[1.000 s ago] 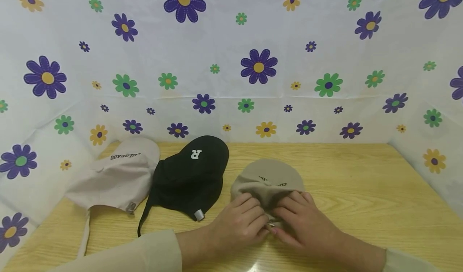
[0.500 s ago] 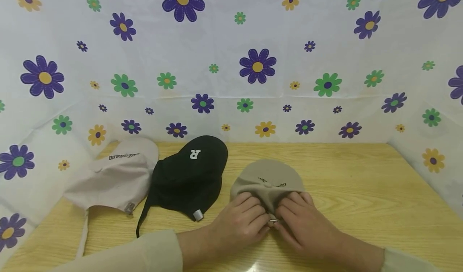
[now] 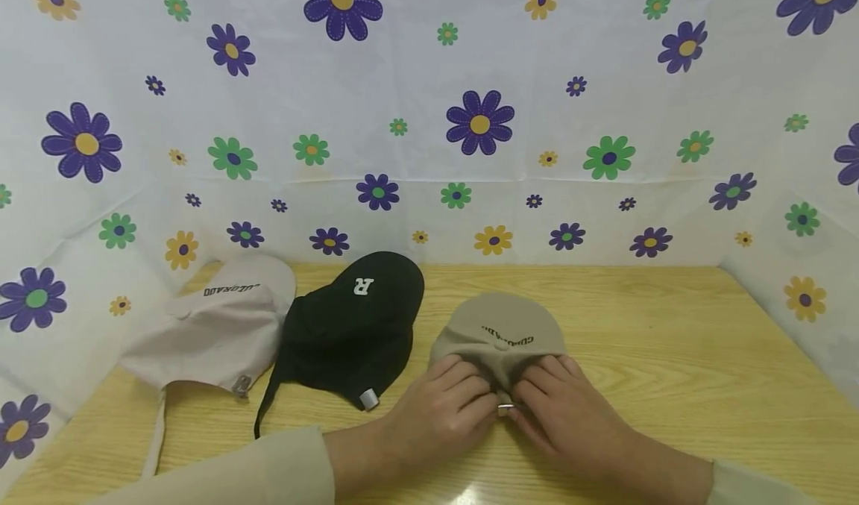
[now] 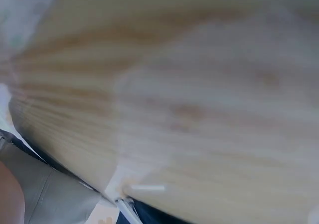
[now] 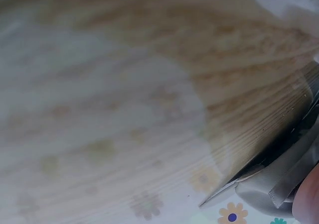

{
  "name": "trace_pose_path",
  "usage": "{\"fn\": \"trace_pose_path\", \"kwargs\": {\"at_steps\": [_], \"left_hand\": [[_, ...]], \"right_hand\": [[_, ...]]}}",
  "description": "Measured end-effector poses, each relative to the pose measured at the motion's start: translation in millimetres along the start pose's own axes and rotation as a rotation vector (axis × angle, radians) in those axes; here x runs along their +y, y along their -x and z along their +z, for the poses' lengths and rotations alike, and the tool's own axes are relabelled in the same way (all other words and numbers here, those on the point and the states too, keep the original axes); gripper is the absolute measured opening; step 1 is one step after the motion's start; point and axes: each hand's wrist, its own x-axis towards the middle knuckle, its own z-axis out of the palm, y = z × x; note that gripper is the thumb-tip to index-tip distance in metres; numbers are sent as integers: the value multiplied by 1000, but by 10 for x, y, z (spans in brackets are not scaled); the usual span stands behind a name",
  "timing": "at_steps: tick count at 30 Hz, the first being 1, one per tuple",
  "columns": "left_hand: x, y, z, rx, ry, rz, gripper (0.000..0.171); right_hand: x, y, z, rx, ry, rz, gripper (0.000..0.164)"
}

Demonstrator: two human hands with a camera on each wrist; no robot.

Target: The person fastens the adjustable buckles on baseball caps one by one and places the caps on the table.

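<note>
A beige baseball cap (image 3: 505,315) lies on the table with its brim pointing away and dark lettering on its front. My left hand (image 3: 436,408) grips the left side of its back edge, fingers curled over the fabric. On the right side, my right hand (image 3: 573,412) holds the same edge in a like grip. Between the two hands shows a small shiny metal buckle (image 3: 505,409) on the cap's strap. The crown is bunched into folds there, and both thumbs are largely hidden. The wrist views show mostly tabletop, with a little skin at the edge.
Left of the beige cap lies a black cap (image 3: 352,333) with a white letter and a silver clasp. Farther left is a pale pink cap (image 3: 221,333), its strap hanging toward the front. All rest on a wooden table (image 3: 671,341) before a flowered cloth (image 3: 403,80).
The buckle has turned from slanted to level between the hands. The cap's folds have shifted and more lettering shows. Both hands keep their grip and have hardly moved.
</note>
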Motion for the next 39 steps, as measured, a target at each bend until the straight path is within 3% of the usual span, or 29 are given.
{"fn": "trace_pose_path", "kwargs": {"at_steps": [7, 16, 20, 25, 32, 35, 39], "left_hand": [[-69, -23, -50, -5, 72, -11, 11], [-186, -22, -138, 76, 156, -117, 14], [-263, 48, -185, 75, 161, -208, 17], [-330, 202, -284, 31, 170, -392, 22], [-385, 501, -415, 27, 189, -643, 18], [-460, 569, -456, 6, 178, -687, 16], [-529, 624, -491, -6, 152, -665, 16]], "right_hand": [[63, -7, -19, -37, 36, 38, 14], [175, 2, -41, -83, 82, 92, 14], [241, 12, -29, -59, 107, 73, 14], [258, 58, 0, -50, 114, 87, 12], [259, 199, 19, -44, 109, 112, 11], [333, 241, -17, -49, 118, 146, 12], [440, 338, -79, -70, 147, 189, 12]]}}
